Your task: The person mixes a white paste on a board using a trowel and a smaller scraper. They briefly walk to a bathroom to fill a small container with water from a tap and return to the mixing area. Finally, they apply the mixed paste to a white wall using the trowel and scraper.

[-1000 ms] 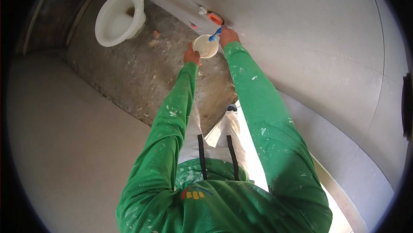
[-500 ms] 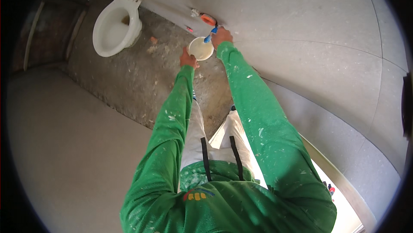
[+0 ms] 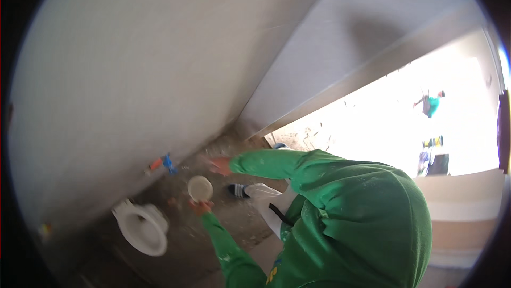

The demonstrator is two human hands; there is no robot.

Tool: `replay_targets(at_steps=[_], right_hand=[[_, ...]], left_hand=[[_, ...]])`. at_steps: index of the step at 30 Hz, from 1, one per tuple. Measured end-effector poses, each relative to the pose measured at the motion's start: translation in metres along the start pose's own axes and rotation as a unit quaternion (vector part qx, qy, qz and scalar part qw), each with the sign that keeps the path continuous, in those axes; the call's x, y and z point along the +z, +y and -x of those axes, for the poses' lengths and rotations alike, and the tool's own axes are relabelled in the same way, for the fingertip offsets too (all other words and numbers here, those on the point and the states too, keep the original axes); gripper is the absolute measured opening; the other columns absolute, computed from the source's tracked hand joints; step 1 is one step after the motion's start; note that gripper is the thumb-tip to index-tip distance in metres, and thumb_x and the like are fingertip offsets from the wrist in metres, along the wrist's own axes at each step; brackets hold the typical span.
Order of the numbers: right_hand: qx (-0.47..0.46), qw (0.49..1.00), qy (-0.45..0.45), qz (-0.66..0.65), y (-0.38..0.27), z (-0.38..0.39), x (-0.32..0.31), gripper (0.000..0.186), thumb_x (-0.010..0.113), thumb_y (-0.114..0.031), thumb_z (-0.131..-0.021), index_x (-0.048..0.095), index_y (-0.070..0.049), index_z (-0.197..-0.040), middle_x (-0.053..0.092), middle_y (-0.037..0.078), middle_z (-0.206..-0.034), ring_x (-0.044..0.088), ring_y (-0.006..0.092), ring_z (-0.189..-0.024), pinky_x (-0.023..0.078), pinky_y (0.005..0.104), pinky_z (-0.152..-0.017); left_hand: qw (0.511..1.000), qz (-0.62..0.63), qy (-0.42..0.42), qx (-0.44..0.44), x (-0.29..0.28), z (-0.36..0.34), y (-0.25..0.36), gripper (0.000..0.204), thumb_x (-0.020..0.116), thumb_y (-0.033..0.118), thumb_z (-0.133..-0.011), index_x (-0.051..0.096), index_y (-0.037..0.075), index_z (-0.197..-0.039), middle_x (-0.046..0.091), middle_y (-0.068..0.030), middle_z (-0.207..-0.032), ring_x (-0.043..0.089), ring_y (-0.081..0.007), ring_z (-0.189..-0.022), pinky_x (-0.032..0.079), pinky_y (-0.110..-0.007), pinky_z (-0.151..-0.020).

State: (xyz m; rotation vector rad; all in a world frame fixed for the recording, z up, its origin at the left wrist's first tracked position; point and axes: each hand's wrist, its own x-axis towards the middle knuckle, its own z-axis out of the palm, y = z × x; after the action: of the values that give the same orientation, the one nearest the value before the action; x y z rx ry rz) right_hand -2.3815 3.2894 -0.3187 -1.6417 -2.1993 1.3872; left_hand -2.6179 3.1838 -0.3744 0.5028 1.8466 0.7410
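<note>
A round white tub [image 3: 200,188] is held up over the floor by my left hand [image 3: 201,206], whose fingers close on its near rim. Pale contents or a pale inside show in it; I cannot tell which. My right hand [image 3: 218,164] is apart from the tub, just above and right of it, and motion smears its fingers. On the wall beside the tub sits a blue tap-like fitting [image 3: 169,163], joined to an orange piece [image 3: 156,164]. Neither hand touches the fitting.
A white toilet bowl [image 3: 142,228] stands on the rough, dirty floor left of the tub. The grey wall [image 3: 133,64] rises behind it. On the right, a bright doorway [image 3: 367,123] opens to a space with a distant person [image 3: 432,103] in green.
My view has turned toward the doorway on the right. My right hand has left the blue fitting and moved away from it. The tub remains in my left hand.
</note>
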Motion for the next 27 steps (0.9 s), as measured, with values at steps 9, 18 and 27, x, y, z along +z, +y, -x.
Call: replay_targets(at_steps=[9, 18, 27], right_hand=[[0.069, 0.997, -0.015, 0.009, 0.125, 0.257, -0.093, 0.042, 0.058, -0.029, -0.088, 0.056, -0.006, -0.123, 0.064, 0.018, -0.111, 0.06, 0.0338, -0.107, 0.047, 0.044, -0.092], [0.223, 0.905, 0.321, -0.165, 0.326, 0.477, -0.198, 0.036, 0.056, -0.029, -0.089, 0.059, -0.009, -0.119, 0.068, 0.015, -0.103, 0.063, 0.0346, -0.098, 0.048, 0.0454, -0.087], [0.278, 0.729, 0.343, -0.523, 0.401, 0.766, -0.253, 0.057, 0.061, -0.05, -0.086, 0.053, -0.016, -0.131, 0.06, 0.011, -0.123, 0.062, 0.0249, -0.104, 0.055, 0.0425, -0.084]], left_hand=[[0.942, -0.139, -0.212, 0.219, 0.035, 0.16, 0.031, 0.028, 0.048, 0.001, -0.081, 0.047, -0.001, -0.109, 0.063, -0.0176, -0.076, 0.065, -0.0248, -0.05, 0.055, -0.038, -0.043], [0.888, -0.205, -0.394, 0.117, 0.252, 0.351, 0.127, 0.036, 0.043, -0.004, -0.083, 0.033, 0.002, -0.117, 0.062, -0.0233, -0.08, 0.066, -0.0309, -0.055, 0.06, -0.043, -0.049], [0.748, -0.334, -0.544, 0.181, 0.523, 0.554, 0.184, 0.039, 0.044, -0.004, -0.085, 0.027, 0.004, -0.12, 0.061, -0.0276, -0.082, 0.067, -0.0351, -0.059, 0.061, -0.045, -0.051]])
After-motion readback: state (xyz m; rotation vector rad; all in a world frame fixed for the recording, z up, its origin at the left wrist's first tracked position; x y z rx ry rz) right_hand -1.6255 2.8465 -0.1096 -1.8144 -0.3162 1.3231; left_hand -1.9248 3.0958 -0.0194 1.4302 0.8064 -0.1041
